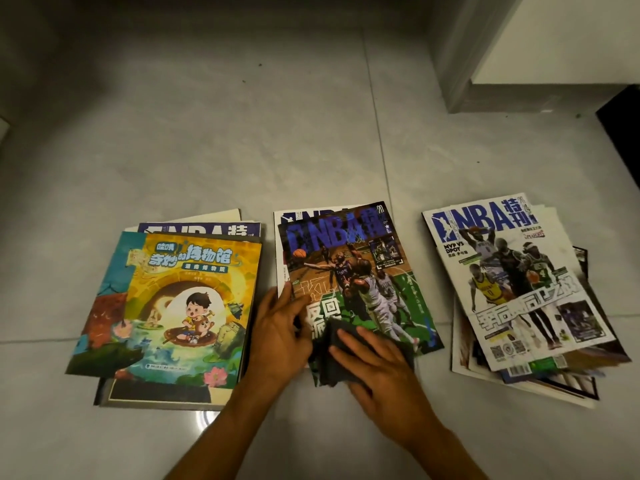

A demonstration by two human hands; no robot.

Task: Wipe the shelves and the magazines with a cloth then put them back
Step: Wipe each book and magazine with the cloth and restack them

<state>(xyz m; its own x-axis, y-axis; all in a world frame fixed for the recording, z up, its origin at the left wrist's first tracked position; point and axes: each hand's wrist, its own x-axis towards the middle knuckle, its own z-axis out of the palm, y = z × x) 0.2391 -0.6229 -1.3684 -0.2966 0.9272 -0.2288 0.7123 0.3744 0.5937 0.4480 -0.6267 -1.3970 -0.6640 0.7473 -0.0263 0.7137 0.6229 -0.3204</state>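
Three piles of magazines lie on the grey tiled floor. The middle pile is topped by a dark basketball magazine (360,271). My left hand (280,334) rests on its left edge with the fingers laid over the cover. My right hand (374,365) presses a dark grey cloth (332,355) flat on the cover's lower part with straight fingers. The left pile is topped by a yellow children's picture book (187,306). The right pile carries a white basketball magazine (509,282) on top.
A white cabinet or wall corner with a grey base (491,81) stands at the upper right. A black object (623,123) shows at the right edge. Bare grey floor tiles (225,133) stretch beyond the piles.
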